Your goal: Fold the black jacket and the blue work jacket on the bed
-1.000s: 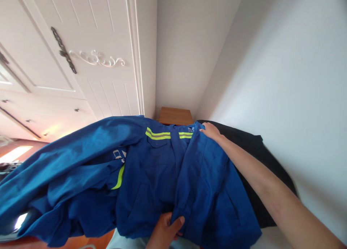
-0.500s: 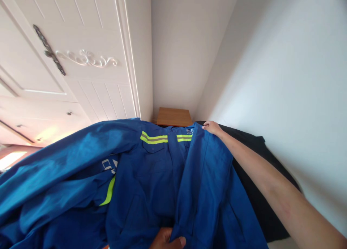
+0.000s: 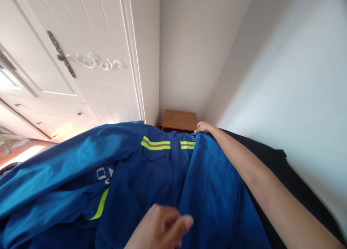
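Note:
A blue jacket (image 3: 154,176) with yellow-green reflective strips lies spread across the lower part of the head view. My right hand (image 3: 205,127) reaches to its far edge, near the collar, and pinches the folded blue cloth there. Low in the middle, my left hand (image 3: 164,225) hovers over the jacket front with its fingers curled and thumb extended; nothing shows between them. White lettering shows on the blue cloth at the left, beside a curved yellow-green strip.
White cabinet doors (image 3: 89,42) with dark metal handles stand at the left. A small wooden stand (image 3: 180,119) is beyond the jacket. Black fabric (image 3: 260,153) lies under my right arm, along the pale wall (image 3: 295,86).
My left hand has let go of the lower jacket edge and risen. My right hand, still on the cloth, has moved slightly left. The view has shifted, showing more at the left.

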Available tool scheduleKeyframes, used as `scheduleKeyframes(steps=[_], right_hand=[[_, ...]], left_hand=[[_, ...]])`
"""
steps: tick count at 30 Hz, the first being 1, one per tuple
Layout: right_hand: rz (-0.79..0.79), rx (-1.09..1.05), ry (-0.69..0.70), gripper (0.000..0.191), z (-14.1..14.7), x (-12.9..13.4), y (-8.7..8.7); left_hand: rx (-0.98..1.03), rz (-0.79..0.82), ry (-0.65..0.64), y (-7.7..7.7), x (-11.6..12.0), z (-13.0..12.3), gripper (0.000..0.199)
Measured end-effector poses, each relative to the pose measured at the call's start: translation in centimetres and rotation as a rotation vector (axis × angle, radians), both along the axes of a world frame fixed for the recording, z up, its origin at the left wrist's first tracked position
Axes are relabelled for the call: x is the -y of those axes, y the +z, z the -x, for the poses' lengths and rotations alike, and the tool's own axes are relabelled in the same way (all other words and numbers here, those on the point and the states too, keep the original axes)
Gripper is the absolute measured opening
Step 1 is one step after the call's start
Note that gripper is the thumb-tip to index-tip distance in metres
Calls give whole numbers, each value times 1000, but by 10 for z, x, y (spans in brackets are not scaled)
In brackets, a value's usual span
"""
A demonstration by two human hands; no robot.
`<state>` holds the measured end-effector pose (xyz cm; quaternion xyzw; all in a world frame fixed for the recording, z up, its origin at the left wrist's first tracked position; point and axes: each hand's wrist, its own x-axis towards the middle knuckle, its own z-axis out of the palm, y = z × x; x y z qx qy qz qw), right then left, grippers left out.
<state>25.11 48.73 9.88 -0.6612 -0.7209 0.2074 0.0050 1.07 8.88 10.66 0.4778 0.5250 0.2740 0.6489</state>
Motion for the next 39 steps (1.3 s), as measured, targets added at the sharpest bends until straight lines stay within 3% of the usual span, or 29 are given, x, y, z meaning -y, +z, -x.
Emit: scheduleKeyframes(steps=[2, 4, 6, 7, 11, 13, 15, 18, 23, 27, 32, 36, 39], right_hand=[[46, -24, -16, 31, 5, -6, 1], [42, -80, -40, 28, 5, -9, 2], [19, -158, -65, 30, 0, -8, 3], [7, -199, -75, 31, -5, -7, 4], [-35, -340, -92, 34, -29, -1, 6], [-62, -460, -69, 33, -40, 2, 7], [-112, -618, -16, 32, -49, 5, 6], [-193, -793, 63, 34, -56, 12, 6], [-248, -880, 85, 37, -58, 27, 6], [-255, -816, -13, 29, -64, 28, 4], [-204, -630, -163, 21, -72, 23, -4], [-259, -565, -59, 21, -75, 21, -6], [-296, -521, 83, 25, -70, 19, -4]], left_hand=[[-132, -330, 86, 17, -65, -15, 43], [-289, -551, 195, 18, -136, -29, 35], [-460, -686, 286, 2, -200, -40, 22], [-525, -755, 307, -10, -226, -44, 26], [-560, -891, 217, -58, -289, -52, 40], [-543, -931, 139, -69, -307, -54, 39], [-573, -986, 21, -72, -325, -54, 41], [-668, -1022, -164, -63, -353, -48, 46], [-764, -1034, -347, -42, -386, -28, 39], [-822, -1052, -313, -34, -393, -20, 28], [-794, -1208, -206, -33, -386, -25, 21], [-880, -1092, -320, -26, -381, -26, 27], [-846, -996, -336, -16, -380, -25, 44]])
